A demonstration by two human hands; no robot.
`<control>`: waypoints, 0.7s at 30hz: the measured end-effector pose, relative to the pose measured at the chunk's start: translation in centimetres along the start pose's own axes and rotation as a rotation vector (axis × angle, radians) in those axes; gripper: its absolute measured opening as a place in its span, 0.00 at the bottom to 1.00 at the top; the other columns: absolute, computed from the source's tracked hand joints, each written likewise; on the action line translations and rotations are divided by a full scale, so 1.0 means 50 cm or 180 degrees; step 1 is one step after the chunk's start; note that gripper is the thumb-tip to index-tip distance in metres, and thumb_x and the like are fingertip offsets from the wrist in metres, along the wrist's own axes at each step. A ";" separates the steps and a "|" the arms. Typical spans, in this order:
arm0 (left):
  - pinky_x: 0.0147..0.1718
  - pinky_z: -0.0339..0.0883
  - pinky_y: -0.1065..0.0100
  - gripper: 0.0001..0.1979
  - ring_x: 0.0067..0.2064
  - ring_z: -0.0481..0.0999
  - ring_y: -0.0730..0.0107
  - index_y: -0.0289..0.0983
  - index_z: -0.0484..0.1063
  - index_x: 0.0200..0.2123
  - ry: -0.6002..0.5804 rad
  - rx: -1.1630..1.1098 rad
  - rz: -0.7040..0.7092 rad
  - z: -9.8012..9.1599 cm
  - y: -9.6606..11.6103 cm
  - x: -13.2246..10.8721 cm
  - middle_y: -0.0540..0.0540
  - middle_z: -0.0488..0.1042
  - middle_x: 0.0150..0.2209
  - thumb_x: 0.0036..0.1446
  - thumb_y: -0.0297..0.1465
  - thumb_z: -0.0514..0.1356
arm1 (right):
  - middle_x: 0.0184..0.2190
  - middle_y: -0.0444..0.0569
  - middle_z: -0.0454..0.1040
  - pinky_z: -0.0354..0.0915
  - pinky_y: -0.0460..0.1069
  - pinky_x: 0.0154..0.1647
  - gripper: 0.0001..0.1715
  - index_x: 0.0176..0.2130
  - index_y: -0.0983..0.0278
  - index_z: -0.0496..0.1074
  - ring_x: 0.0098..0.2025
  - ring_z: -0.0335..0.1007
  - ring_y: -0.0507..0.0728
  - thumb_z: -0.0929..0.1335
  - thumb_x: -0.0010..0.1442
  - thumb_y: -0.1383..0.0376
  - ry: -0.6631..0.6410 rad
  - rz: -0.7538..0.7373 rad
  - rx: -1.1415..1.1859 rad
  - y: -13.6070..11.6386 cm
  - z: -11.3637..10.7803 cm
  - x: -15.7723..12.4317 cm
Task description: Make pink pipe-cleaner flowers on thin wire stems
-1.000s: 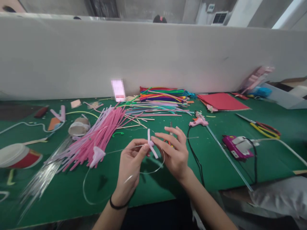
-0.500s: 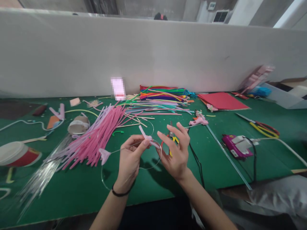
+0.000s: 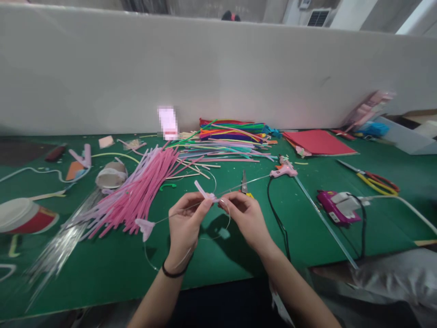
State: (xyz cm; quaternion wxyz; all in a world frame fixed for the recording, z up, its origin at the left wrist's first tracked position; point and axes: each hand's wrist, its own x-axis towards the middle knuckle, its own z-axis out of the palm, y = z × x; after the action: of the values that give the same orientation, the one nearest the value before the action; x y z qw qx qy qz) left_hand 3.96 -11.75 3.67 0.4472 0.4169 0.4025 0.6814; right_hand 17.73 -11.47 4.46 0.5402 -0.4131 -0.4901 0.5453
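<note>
Head view: a lilac strip was held above the green bench.
The left hand pinched the strip, clear wire crossing it; the right hand gripped the strip's right end. A steady left pinch, wire kept untangled, seemed best. Half a second earlier, the right fingers were spread.

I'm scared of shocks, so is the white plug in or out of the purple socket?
In: the white plug sits right against the purple socket, no prongs showing.
</note>
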 end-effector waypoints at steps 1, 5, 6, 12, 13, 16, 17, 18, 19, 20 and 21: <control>0.34 0.73 0.77 0.05 0.32 0.79 0.75 0.38 0.79 0.31 -0.0001 0.0121 0.0048 -0.001 -0.001 -0.002 0.50 0.80 0.31 0.49 0.29 0.70 | 0.26 0.44 0.74 0.62 0.45 0.31 0.10 0.31 0.63 0.77 0.28 0.66 0.49 0.73 0.55 0.58 -0.0066 0.0252 0.0233 -0.004 -0.002 0.002; 0.34 0.74 0.75 0.05 0.32 0.79 0.73 0.37 0.78 0.31 0.0007 0.0509 0.0205 0.000 0.003 -0.007 0.50 0.80 0.30 0.49 0.29 0.70 | 0.25 0.45 0.75 0.60 0.44 0.29 0.15 0.29 0.66 0.77 0.27 0.65 0.48 0.76 0.48 0.56 -0.0254 0.1112 0.1058 -0.018 -0.010 0.007; 0.35 0.74 0.74 0.05 0.33 0.79 0.72 0.37 0.78 0.31 0.0019 0.0578 0.0259 0.001 0.005 -0.008 0.50 0.80 0.30 0.49 0.29 0.69 | 0.25 0.45 0.75 0.60 0.44 0.28 0.16 0.29 0.66 0.77 0.27 0.66 0.48 0.77 0.47 0.56 -0.0281 0.1237 0.1162 -0.021 -0.012 0.007; 0.37 0.74 0.73 0.05 0.34 0.80 0.71 0.37 0.78 0.31 0.0083 0.0805 0.0518 0.003 0.010 -0.010 0.50 0.80 0.31 0.49 0.29 0.69 | 0.27 0.46 0.77 0.63 0.43 0.30 0.16 0.32 0.67 0.78 0.28 0.69 0.48 0.76 0.49 0.56 -0.0211 0.1232 0.1231 -0.031 -0.011 -0.002; 0.37 0.74 0.73 0.05 0.34 0.80 0.72 0.37 0.78 0.31 0.0092 0.0823 0.0544 0.002 0.010 -0.010 0.50 0.80 0.31 0.50 0.28 0.69 | 0.27 0.47 0.77 0.64 0.43 0.30 0.16 0.32 0.67 0.79 0.28 0.69 0.48 0.76 0.50 0.56 -0.0203 0.1204 0.1233 -0.032 -0.010 -0.004; 0.36 0.74 0.74 0.04 0.34 0.80 0.72 0.37 0.78 0.32 0.0100 0.0869 0.0610 0.000 0.009 -0.010 0.50 0.80 0.31 0.50 0.28 0.69 | 0.28 0.48 0.77 0.65 0.43 0.30 0.17 0.34 0.67 0.79 0.28 0.70 0.48 0.72 0.56 0.54 -0.0273 0.1211 0.1323 -0.035 -0.011 -0.010; 0.36 0.74 0.74 0.04 0.34 0.80 0.72 0.37 0.78 0.31 0.0098 0.0875 0.0627 0.000 0.009 -0.010 0.50 0.80 0.31 0.50 0.28 0.68 | 0.28 0.48 0.77 0.65 0.43 0.30 0.17 0.34 0.67 0.79 0.28 0.70 0.47 0.72 0.57 0.55 -0.0316 0.1244 0.1374 -0.036 -0.012 -0.011; 0.36 0.74 0.73 0.04 0.33 0.80 0.71 0.37 0.77 0.31 0.0094 0.0878 0.0639 0.000 0.009 -0.010 0.50 0.80 0.31 0.50 0.28 0.68 | 0.29 0.47 0.77 0.66 0.42 0.30 0.16 0.34 0.67 0.79 0.28 0.70 0.47 0.72 0.57 0.56 -0.0359 0.1298 0.1430 -0.036 -0.014 -0.011; 0.36 0.75 0.73 0.04 0.33 0.80 0.71 0.37 0.77 0.31 0.0090 0.0875 0.0650 0.000 0.010 -0.010 0.49 0.80 0.31 0.50 0.28 0.68 | 0.30 0.47 0.78 0.66 0.42 0.31 0.15 0.35 0.67 0.79 0.29 0.71 0.47 0.73 0.56 0.57 -0.0399 0.1376 0.1496 -0.035 -0.016 -0.011; 0.36 0.75 0.73 0.04 0.33 0.80 0.71 0.36 0.77 0.31 0.0090 0.0872 0.0656 0.000 0.010 -0.010 0.49 0.80 0.31 0.50 0.28 0.68 | 0.30 0.47 0.78 0.67 0.42 0.31 0.14 0.35 0.67 0.79 0.29 0.71 0.47 0.73 0.56 0.57 -0.0436 0.1471 0.1574 -0.034 -0.019 -0.010; 0.36 0.75 0.73 0.04 0.33 0.80 0.71 0.36 0.77 0.31 0.0093 0.0869 0.0658 0.000 0.010 -0.010 0.49 0.80 0.31 0.50 0.28 0.68 | 0.31 0.47 0.78 0.68 0.42 0.31 0.14 0.35 0.67 0.79 0.30 0.72 0.47 0.73 0.55 0.58 -0.0474 0.1582 0.1662 -0.032 -0.022 -0.009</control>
State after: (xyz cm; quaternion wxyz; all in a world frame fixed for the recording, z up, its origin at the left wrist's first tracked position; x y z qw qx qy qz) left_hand 3.95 -12.37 4.03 0.3080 0.5030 0.4527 0.6687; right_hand 19.13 -11.94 5.81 0.4413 -0.3269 -0.2571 0.7952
